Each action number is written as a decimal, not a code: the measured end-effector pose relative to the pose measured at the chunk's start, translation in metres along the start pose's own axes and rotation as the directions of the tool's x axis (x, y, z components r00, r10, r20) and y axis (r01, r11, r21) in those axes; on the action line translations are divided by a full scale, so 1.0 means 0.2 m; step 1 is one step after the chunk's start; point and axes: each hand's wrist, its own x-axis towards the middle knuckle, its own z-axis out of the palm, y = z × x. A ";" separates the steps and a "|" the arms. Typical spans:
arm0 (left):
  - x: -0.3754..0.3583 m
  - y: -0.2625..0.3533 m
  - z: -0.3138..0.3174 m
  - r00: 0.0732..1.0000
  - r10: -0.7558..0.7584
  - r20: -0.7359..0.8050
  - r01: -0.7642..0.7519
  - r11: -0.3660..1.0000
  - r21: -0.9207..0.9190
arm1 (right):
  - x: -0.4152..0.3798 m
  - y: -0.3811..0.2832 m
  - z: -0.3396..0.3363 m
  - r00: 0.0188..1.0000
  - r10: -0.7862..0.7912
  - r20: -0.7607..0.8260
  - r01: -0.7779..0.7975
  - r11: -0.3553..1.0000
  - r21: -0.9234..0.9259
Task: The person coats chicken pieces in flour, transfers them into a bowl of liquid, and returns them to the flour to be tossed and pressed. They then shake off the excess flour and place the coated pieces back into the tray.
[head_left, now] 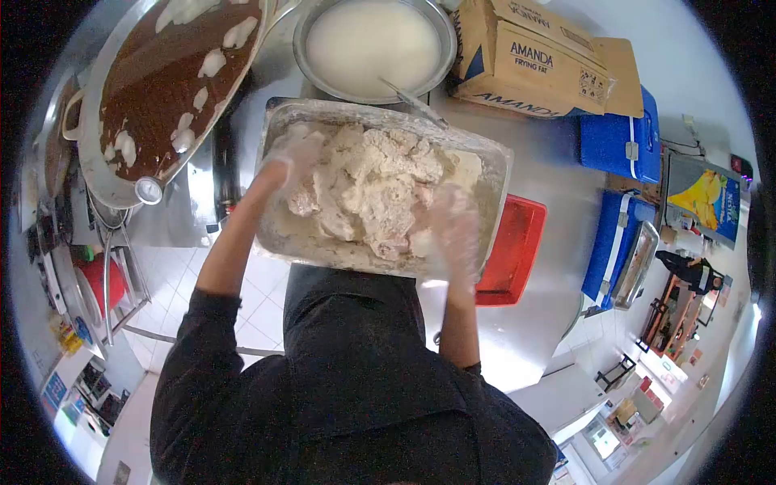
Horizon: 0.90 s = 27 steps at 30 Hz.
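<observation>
A rectangular metal tray (380,267) holds pale flour and several floured pieces (388,198) heaped at its middle. My left hand (297,160), in a clear glove, is over the tray's left side, beside the heap; its fingers are blurred into the flour. At the right of the heap is my right hand (454,226), also gloved and strongly smeared by motion. Whether either hand grips a piece cannot be made out. Behind the tray stands a round metal bowl of whitish liquid (372,48), with a metal utensil (416,105) leaning over its front rim.
A large pan of brown liquid (153,89) with white lumps and a dial thermometer (149,190) is at upper left. A cardboard box (533,61) stands behind right, a red tray (512,252) beside the metal tray, and blue containers (618,145) farther right. A distant person (699,276) is at far right.
</observation>
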 end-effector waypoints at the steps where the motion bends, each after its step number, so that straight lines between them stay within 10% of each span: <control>1: 0.02 0.11 -0.06 0.984 -0.156 0.091 0.171 0.964 -0.203 | 0.03 0.17 -0.02 0.999 -0.046 -0.011 0.043 0.976 -0.213; 3: 0.06 0.44 -0.21 0.857 -0.368 0.362 0.512 0.692 -0.509 | 0.07 0.50 0.01 0.964 -0.059 0.261 0.227 0.697 -0.680; 5: 0.18 0.33 0.04 0.967 -0.111 0.231 0.081 0.987 0.136 | 0.15 0.74 0.09 0.762 0.059 0.645 0.520 0.537 -0.664; 6: 0.24 0.25 0.18 0.969 0.050 0.243 -0.161 0.874 0.459 | 0.10 0.74 0.09 0.808 0.043 0.587 0.427 0.644 -0.635; 11: 0.31 0.30 0.23 0.940 0.016 0.341 -0.111 0.959 0.259 | -0.20 0.81 0.16 0.836 0.041 0.547 0.403 0.630 -0.664; 14: 0.47 0.25 0.22 0.714 -0.115 0.691 0.103 0.993 0.059 | -0.19 0.82 0.23 0.862 -0.064 0.503 0.367 0.764 -0.531; 17: 0.37 0.26 0.17 0.783 -0.032 0.622 0.273 0.915 -0.298 | -0.11 0.51 0.19 0.882 0.243 0.404 -0.027 0.882 -0.471; 19: 0.33 0.28 0.13 0.805 0.005 0.594 0.364 0.786 -0.500 | -0.13 0.79 0.23 0.847 0.253 0.467 -0.224 0.967 -0.117; 22: 0.28 0.35 0.11 0.812 0.068 0.580 0.450 0.560 -0.695 | -0.13 0.67 0.21 0.919 0.140 0.369 -0.021 0.951 -0.309; 23: 0.27 0.37 0.10 0.812 0.088 0.577 0.468 0.493 -0.733 | -0.13 0.66 0.23 0.908 0.272 0.318 -0.216 0.956 -0.199; 24: 0.27 0.41 0.10 0.812 0.106 0.573 0.481 0.434 -0.762 | -0.12 0.66 0.26 0.879 0.397 0.262 -0.394 0.917 -0.069; 25: 0.28 0.43 0.12 0.814 0.115 0.570 0.490 0.389 -0.780 | -0.08 0.81 0.36 0.668 0.651 0.361 -0.743 0.562 0.363; 27: 0.32 0.51 0.14 0.819 0.130 0.559 0.488 0.355 -0.797 | 0.01 0.74 0.40 0.538 0.732 0.418 -0.834 0.389 0.391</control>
